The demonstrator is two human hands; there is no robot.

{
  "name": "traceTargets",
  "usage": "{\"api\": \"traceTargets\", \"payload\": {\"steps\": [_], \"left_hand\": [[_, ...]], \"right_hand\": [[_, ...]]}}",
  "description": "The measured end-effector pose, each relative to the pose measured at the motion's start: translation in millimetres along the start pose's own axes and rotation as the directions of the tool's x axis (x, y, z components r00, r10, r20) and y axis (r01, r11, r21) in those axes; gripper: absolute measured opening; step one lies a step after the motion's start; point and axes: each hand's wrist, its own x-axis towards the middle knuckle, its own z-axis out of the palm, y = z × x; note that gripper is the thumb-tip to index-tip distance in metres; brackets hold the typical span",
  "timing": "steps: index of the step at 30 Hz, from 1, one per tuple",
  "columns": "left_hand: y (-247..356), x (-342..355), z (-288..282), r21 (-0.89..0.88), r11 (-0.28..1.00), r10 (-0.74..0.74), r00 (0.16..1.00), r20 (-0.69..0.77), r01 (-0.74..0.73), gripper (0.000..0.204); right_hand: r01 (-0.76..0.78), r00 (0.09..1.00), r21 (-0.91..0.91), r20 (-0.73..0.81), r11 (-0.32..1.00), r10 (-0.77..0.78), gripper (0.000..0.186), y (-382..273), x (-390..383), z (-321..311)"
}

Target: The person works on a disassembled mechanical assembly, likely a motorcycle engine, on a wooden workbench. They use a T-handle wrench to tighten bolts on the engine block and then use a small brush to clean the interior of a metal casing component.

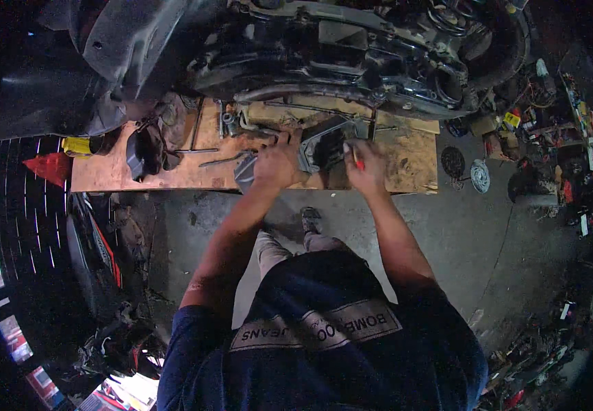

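On the wooden bench, a grey metal cover (244, 172), which looks like an engine casing, lies with its dark hollow side (325, 147) facing up. My left hand (279, 163) grips its left part, fingers bent over the metal and pointing away from me. At the cover's right side, my right hand (368, 168) is closed around a small tool with an orange-red end (359, 164). The rest of that tool is hidden by my fingers, so its kind cannot be made out.
Beyond the bench (406, 161) stands a large black engine and vehicle body (337, 58). Metal rods (197, 150), a socket-like part (228, 123), a dark rag (170, 130) and a black plastic piece (143, 152) lie on the left. Metal discs (480, 176) rest at right.
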Motion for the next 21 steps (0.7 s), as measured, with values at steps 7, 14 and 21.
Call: {"api": "traceTargets", "payload": {"steps": [7,14,21], "left_hand": [[7.3,-2.9,-14.3,0.034,0.999,0.01,1.0,0.012,-0.011,0.104],[2.8,0.3,-0.8,0.048,0.999,0.025,0.998,-0.049,-0.022,0.103],[-6.9,-4.3,-0.5,0.156,0.988,0.021,1.0,-0.014,-0.019,0.099]], "right_hand": [[-0.367,0.93,0.3,0.134,0.881,0.342,0.021,15.3,-6.5,18.0],[-0.346,0.936,0.198,0.135,0.917,0.325,0.017,34.1,-5.2,35.7],[-0.169,0.966,0.466,-0.096,0.868,0.239,0.027,45.6,-1.5,-25.5]]}}
